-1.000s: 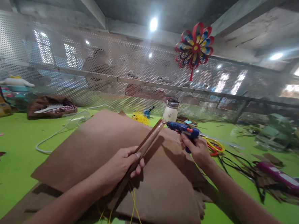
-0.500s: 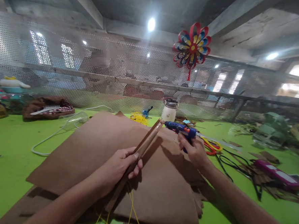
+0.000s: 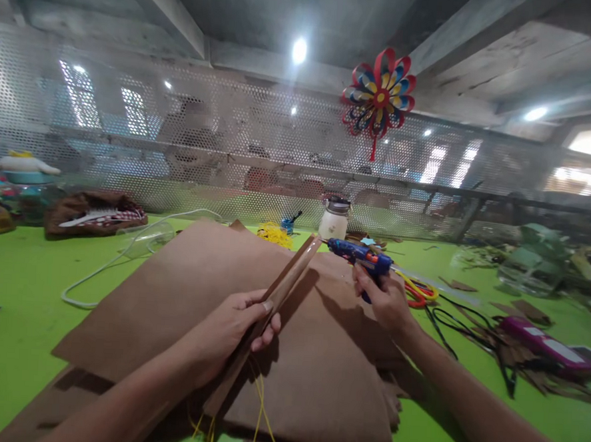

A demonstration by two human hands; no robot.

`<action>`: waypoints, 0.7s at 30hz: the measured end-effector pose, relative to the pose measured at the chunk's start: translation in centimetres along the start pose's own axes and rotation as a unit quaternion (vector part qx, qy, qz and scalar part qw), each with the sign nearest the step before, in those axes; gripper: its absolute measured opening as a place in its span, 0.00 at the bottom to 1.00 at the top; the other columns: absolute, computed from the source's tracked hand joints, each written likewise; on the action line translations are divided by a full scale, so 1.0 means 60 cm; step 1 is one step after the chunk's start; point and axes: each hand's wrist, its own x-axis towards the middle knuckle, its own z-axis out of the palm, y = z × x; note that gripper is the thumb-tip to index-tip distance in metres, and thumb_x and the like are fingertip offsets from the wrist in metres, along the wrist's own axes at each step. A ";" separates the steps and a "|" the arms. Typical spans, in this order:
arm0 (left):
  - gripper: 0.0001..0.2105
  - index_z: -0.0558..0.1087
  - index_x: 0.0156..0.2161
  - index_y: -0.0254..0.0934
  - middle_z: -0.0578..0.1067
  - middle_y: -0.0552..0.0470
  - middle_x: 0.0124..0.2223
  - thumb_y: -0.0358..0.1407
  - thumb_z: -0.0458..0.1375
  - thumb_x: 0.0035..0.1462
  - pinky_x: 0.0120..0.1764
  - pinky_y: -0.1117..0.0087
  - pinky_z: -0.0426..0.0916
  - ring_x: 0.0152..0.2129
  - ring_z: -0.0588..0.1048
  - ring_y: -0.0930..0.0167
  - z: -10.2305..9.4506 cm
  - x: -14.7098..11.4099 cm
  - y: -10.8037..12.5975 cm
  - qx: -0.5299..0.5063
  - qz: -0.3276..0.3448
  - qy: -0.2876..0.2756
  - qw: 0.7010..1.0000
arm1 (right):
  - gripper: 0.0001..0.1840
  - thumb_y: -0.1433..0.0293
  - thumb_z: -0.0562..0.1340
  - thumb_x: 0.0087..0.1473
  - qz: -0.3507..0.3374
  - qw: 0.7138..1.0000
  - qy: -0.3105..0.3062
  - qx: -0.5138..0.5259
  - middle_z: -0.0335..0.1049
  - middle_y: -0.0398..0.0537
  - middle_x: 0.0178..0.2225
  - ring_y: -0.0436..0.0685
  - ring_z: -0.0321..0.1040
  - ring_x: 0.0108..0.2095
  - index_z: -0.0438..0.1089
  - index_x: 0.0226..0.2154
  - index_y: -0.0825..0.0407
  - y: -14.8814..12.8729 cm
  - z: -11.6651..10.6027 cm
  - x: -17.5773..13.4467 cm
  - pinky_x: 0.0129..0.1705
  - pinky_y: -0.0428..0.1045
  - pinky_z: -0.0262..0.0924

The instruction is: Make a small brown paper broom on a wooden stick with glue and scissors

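My left hand [image 3: 242, 324] is closed around a narrow folded strip of brown paper [image 3: 288, 278], which slants up and away over the table. A shiny, wet-looking line, like glue, runs along the strip's upper part. In my right hand [image 3: 383, 296] is a blue hot glue gun [image 3: 361, 253], gripped by its handle. Its nozzle points left, at or very close to the strip's far end; I cannot tell whether they touch. Beneath both hands lie large brown paper sheets [image 3: 187, 274]. Yellow strings [image 3: 263, 406] hang below my left hand.
A lidded white jar [image 3: 334, 218], yellow shredded strands [image 3: 275, 234] and a small blue pot [image 3: 287, 224] stand at the back. Red-and-yellow-handled scissors [image 3: 424, 294], black cable [image 3: 449, 324] and a purple case [image 3: 543, 343] lie right. A brown pouch [image 3: 95, 214] sits left.
The glue gun has shifted very slightly to the right with my right hand. My left hand and the strip have barely moved.
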 end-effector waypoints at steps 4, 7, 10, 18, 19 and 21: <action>0.10 0.66 0.29 0.33 0.65 0.57 0.19 0.38 0.50 0.57 0.21 0.77 0.55 0.15 0.60 0.79 0.001 0.002 -0.003 -0.006 0.010 -0.008 1.000 | 0.20 0.55 0.55 0.55 0.034 0.999 0.001 0.013 0.62 0.44 0.21 0.52 0.60 0.24 0.63 0.23 0.53 0.021 -0.001 0.005 0.28 0.48 0.55; 0.10 0.66 0.28 0.33 0.65 0.58 0.18 0.38 0.50 0.57 0.20 0.77 0.54 0.14 0.59 0.79 0.001 0.003 -0.003 -0.005 0.006 -0.006 1.000 | 0.21 0.54 0.55 0.54 0.035 0.999 0.004 0.013 0.62 0.44 0.20 0.51 0.60 0.23 0.63 0.22 0.53 0.029 -0.002 0.008 0.27 0.47 0.55; 0.11 0.66 0.27 0.33 0.64 0.57 0.18 0.38 0.50 0.56 0.20 0.76 0.55 0.14 0.59 0.79 0.001 0.004 -0.002 0.003 0.001 -0.003 1.000 | 0.21 0.54 0.55 0.55 0.027 1.000 -0.007 0.007 0.61 0.43 0.20 0.51 0.59 0.23 0.62 0.21 0.53 0.022 -0.002 0.005 0.28 0.47 0.54; 0.08 0.66 0.30 0.33 0.67 0.56 0.22 0.37 0.51 0.56 0.21 0.77 0.54 0.15 0.59 0.80 0.003 0.002 -0.004 -0.020 0.000 -0.011 1.000 | 0.21 0.56 0.54 0.55 0.021 1.000 -0.021 -0.012 0.61 0.44 0.19 0.52 0.59 0.23 0.63 0.20 0.53 0.014 -0.004 0.005 0.27 0.48 0.53; 0.09 0.67 0.31 0.33 0.67 0.56 0.23 0.37 0.51 0.56 0.21 0.77 0.54 0.15 0.59 0.80 0.002 0.002 -0.006 -0.020 0.001 -0.016 1.000 | 0.20 0.56 0.54 0.55 0.020 1.000 -0.012 -0.013 0.61 0.44 0.19 0.52 0.59 0.22 0.63 0.21 0.53 0.016 -0.005 0.008 0.27 0.48 0.53; 0.10 0.67 0.31 0.32 0.67 0.55 0.23 0.38 0.51 0.57 0.21 0.78 0.54 0.16 0.59 0.81 0.000 0.004 -0.011 -0.019 0.005 -0.025 1.000 | 0.20 0.56 0.54 0.55 0.022 1.000 -0.007 -0.018 0.61 0.44 0.19 0.51 0.58 0.22 0.63 0.21 0.53 0.017 -0.007 0.011 0.27 0.48 0.53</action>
